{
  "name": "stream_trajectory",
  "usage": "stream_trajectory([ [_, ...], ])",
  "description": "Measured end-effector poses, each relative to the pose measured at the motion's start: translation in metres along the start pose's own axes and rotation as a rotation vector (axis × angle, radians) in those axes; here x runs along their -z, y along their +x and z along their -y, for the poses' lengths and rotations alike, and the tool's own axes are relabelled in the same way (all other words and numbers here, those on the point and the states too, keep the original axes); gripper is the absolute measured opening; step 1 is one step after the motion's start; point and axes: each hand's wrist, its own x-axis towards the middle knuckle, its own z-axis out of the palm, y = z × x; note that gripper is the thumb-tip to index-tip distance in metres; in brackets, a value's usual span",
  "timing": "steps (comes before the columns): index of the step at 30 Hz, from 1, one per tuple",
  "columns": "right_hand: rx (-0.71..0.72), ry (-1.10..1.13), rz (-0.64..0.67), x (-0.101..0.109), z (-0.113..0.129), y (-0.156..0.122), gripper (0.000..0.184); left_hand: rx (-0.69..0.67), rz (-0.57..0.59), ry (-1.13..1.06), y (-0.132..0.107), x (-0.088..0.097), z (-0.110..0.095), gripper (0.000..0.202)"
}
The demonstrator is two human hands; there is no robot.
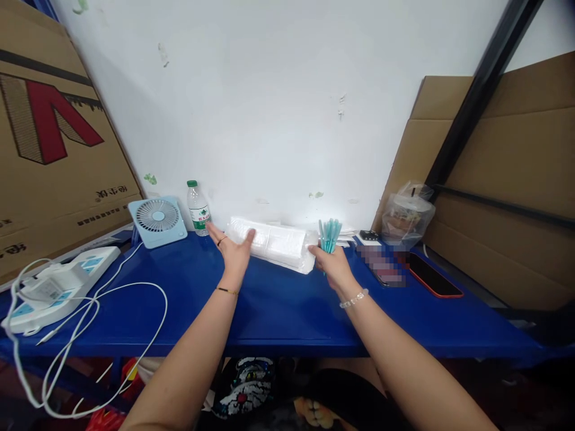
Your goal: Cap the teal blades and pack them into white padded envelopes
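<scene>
A clear plastic packet of white material (276,244) lies on the blue table (278,311) against the white wall. My left hand (232,248) is spread flat, fingers apart, with its fingertips touching the packet's left end. My right hand (331,266) is closed around a bunch of teal pens (329,234) that stick upward, and it rests against the packet's right end.
A small blue fan (157,220) and a water bottle (198,209) stand at the back left. A white power strip (58,286) with looping cables lies at the left edge. A phone (433,275) and a plastic bag (406,216) sit at the right, with cardboard on both sides.
</scene>
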Motion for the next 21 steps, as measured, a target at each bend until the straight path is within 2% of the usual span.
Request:
stream_trajectory([
  [1,-0.07,0.063,0.012,0.003,0.001,0.002,0.024,-0.167,0.028,0.139,-0.003,0.003,-0.003,0.108],
  [4,-0.209,0.127,0.044,0.012,0.004,0.006,0.028,-0.647,0.354,0.42,-0.01,0.002,-0.016,0.129],
  [6,-0.238,0.128,0.072,0.018,0.004,0.007,0.028,-0.792,0.497,0.507,-0.011,-0.005,-0.023,0.129],
  [9,-0.251,0.12,0.088,0.027,0.003,0.007,0.028,-0.777,0.554,0.548,-0.01,-0.019,-0.027,0.117],
  [12,-0.2,0.101,0.015,0.036,0.009,0.009,0.023,-0.689,0.526,0.529,-0.01,-0.031,-0.025,0.092],
  [15,0.006,0.218,-0.082,0.047,0.031,0.014,0.02,-0.629,0.462,0.467,-0.011,-0.036,-0.026,0.072],
  [18,0.237,0.347,-0.12,0.05,0.058,0.022,0.026,-0.595,0.436,0.375,-0.012,-0.038,-0.033,0.067],
  [21,0.319,0.255,-0.12,0.04,0.075,0.026,0.029,-0.566,0.414,0.22,-0.015,-0.04,-0.045,0.068],
])
